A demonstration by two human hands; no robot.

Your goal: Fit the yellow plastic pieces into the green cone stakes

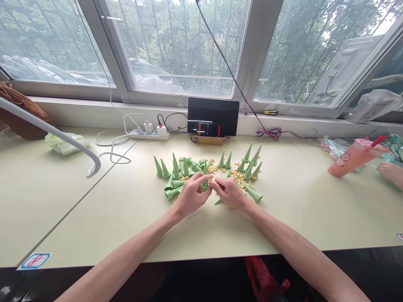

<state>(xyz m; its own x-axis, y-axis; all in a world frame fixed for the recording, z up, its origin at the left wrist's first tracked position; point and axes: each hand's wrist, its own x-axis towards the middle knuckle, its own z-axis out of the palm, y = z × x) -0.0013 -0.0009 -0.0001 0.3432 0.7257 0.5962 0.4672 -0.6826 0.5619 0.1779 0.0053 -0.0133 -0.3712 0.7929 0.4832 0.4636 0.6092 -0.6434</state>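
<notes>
My left hand (pixel 194 191) is closed around a green plastic cone spike (pixel 205 178), which points upward. Close against it, my right hand (pixel 230 192) is closed in a pinch on a small pale-yellow piece (pixel 213 180), mostly covered by the fingertips. Left of the hands lie several green cone spikes (pixel 172 193), some on their sides and others upright. More upright spikes (pixel 247 154) stand behind and to the right. Small yellow plastic pieces (pixel 241 181) are scattered among them, beside and behind my right hand.
A phone (pixel 210 129) leans on a black panel (pixel 213 110) at the back. Left of it sits a white power strip (pixel 147 134) with cables. A tilted pink drink cup (pixel 355 157) is at the right, near another person's hand (pixel 390 173). A white curved bar (pixel 56 135) crosses the left.
</notes>
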